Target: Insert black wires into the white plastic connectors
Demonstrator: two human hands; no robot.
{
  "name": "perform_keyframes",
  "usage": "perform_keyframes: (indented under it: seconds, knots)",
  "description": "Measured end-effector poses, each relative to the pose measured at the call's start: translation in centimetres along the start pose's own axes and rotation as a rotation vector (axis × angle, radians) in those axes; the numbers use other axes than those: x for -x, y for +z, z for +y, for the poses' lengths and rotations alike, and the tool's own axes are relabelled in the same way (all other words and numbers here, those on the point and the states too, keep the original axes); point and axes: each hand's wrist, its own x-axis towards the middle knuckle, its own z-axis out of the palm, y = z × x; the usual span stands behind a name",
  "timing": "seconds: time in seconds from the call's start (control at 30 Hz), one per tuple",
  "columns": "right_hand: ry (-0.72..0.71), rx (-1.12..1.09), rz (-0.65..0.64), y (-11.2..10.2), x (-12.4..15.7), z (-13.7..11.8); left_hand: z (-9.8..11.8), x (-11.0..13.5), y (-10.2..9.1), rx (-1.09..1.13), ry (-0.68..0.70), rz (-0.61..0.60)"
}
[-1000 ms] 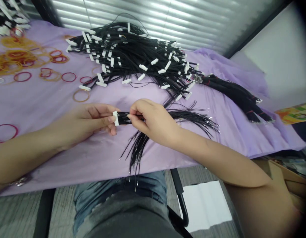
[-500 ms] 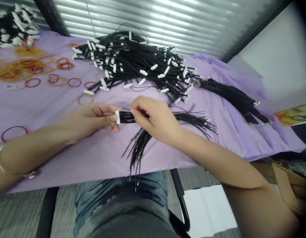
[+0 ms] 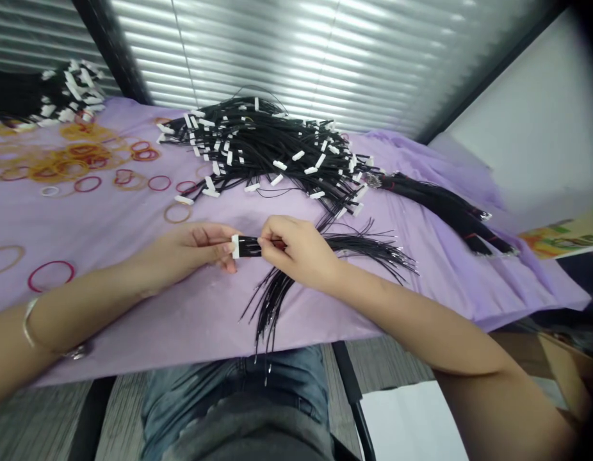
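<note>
Between thumb and fingers, my left hand (image 3: 195, 251) grips a white plug connector (image 3: 235, 247). A flat row of black wires (image 3: 249, 247) runs out of its right side. My right hand (image 3: 301, 251) is closed in a pinch on these wires, just right of the connector; whether it has one strand or several, I cannot tell. Beyond that hand, loose black wires with small metal tips split into two fans. One fan (image 3: 270, 307) drops toward the table's front edge, the other (image 3: 373, 250) spreads to the right.
At the back lies a big heap of black cables (image 3: 268, 141) with white connectors. Tied wire bundles (image 3: 435, 202) rest to its right. Rubber bands (image 3: 80, 160) are scattered at left, near another cable pile (image 3: 70, 96). Purple cloth (image 3: 191, 320) covers the table.
The right hand's pinch has gone from a wire at the connector's upper edge to the wires just right of it. The view has tilted slightly up; the left hand keeps its hold.
</note>
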Motion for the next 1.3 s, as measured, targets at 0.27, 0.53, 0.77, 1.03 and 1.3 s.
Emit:
perform_keyframes:
  seconds: [0.27,0.53,0.77,1.03,1.3]
  knots:
    - [-0.101,0.025,0.077,0.3,-0.1,0.6,0.1,-0.1,0.1,0.015,-0.024,-0.019]
    - [-0.051,0.055,0.093,0.5,0.1,0.6,0.1,-0.1,0.2,0.083,-0.036,0.013]
    - [-0.146,0.169,0.087,0.7,0.1,0.6,0.1,-0.1,0.1,0.057,-0.047,-0.012]
    - [-0.412,0.436,0.094,0.4,0.0,1.4,0.6,0.3,0.6,-0.033,-0.01,-0.024]
    - [-0.645,0.415,-0.11,-0.2,1.0,-1.2,-0.3,0.1,0.7,0.173,-0.069,0.169]
